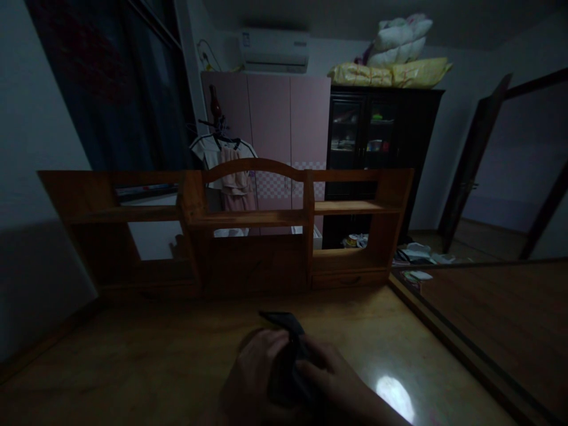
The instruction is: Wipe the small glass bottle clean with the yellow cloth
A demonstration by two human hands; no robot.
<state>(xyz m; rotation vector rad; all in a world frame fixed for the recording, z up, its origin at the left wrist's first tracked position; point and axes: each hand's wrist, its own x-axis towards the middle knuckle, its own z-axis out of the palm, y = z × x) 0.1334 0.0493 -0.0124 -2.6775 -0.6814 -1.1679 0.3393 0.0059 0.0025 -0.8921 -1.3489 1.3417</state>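
Low in the head view, both my hands meet over a wooden desk [133, 361]. My left hand [251, 376] and my right hand [331, 378] are closed around a dark, flat object [286, 325], perhaps a wallet or a folded cloth. One end of it sticks out beyond my fingers toward the shelf. The room is dim, so its details are hard to make out.
A wooden desk-top shelf unit [248, 236] stands along the desk's far edge. Behind it are a pink wardrobe [270, 118], hanging clothes [231, 171], a dark cabinet [377, 136] with bedding on top, and an air conditioner [274, 50]. An open door [474, 160] is at right.
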